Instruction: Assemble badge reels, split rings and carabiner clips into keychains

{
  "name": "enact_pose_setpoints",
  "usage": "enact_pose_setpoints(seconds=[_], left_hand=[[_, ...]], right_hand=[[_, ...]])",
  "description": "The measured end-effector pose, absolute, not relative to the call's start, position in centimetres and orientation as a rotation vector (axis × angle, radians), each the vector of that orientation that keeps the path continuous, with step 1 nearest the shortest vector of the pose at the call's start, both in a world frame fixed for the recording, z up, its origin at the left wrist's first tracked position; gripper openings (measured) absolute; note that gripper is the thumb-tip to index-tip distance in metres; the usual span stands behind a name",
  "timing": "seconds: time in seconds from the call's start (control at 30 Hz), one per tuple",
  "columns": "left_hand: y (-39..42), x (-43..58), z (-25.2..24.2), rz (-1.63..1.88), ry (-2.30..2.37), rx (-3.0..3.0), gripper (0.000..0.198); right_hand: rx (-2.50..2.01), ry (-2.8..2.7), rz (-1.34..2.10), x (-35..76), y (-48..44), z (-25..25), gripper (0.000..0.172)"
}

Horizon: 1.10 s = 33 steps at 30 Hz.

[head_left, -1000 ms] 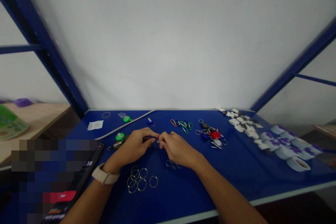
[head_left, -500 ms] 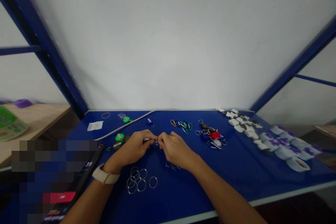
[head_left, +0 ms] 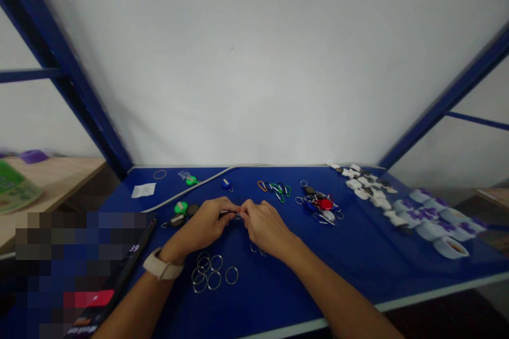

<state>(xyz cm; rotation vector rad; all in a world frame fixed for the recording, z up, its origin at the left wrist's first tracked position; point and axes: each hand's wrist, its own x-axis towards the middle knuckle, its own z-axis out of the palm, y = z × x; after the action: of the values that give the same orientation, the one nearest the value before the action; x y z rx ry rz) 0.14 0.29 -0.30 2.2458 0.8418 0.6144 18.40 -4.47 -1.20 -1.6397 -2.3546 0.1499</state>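
Observation:
My left hand (head_left: 212, 222) and my right hand (head_left: 260, 222) meet over the middle of the blue table (head_left: 358, 265), fingertips pinched together around a small metallic piece that is mostly hidden. Several large silver rings (head_left: 214, 279) lie in front of my left hand. Smaller rings (head_left: 254, 248) show partly under my right hand. Beyond the hands are coloured carabiners (head_left: 277, 188) and a blue badge reel (head_left: 226, 184). Green reels (head_left: 181, 207) and dark ones (head_left: 177, 220) rest beside my left hand.
To the right lies a pile of reels with rings (head_left: 326, 205), then white wrapped pieces (head_left: 363, 186) and white-and-purple rolls (head_left: 450, 248). A cable (head_left: 175, 197) crosses the back left near a white paper (head_left: 143, 190). A dark device (head_left: 133, 259) stands at front left.
Both hands keep almost the same place, still pinched together. My right hand has shifted very slightly, and fewer of the small rings show beneath it.

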Motion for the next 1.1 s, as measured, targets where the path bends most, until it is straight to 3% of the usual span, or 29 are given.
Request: enact_pose_setpoints(seconds=[0.33, 0.77, 0.97, 1.1], left_hand=[[0.3, 0.3, -0.3, 0.829, 0.855, 2.013, 0.024], [0.0, 1.0, -0.7, 0.822, 0.855, 1.914, 0.023], [-0.2, 1.1, -0.8, 0.904, 0.868, 2.082, 0.018], [-0.1, 1.0, -0.8, 0.973, 0.921, 2.14, 0.016]], right_hand=[[-1.321, -1.934, 0.481, 20.1, -3.7, -1.0, 0.014], [-1.139, -1.565, 0.795, 19.7, -2.9, -2.3, 0.015], [-1.146, -1.675, 0.437, 19.7, -2.9, -2.6, 0.013], [-1.098, -2.018, 0.115, 20.1, -3.2, -2.0, 0.024]])
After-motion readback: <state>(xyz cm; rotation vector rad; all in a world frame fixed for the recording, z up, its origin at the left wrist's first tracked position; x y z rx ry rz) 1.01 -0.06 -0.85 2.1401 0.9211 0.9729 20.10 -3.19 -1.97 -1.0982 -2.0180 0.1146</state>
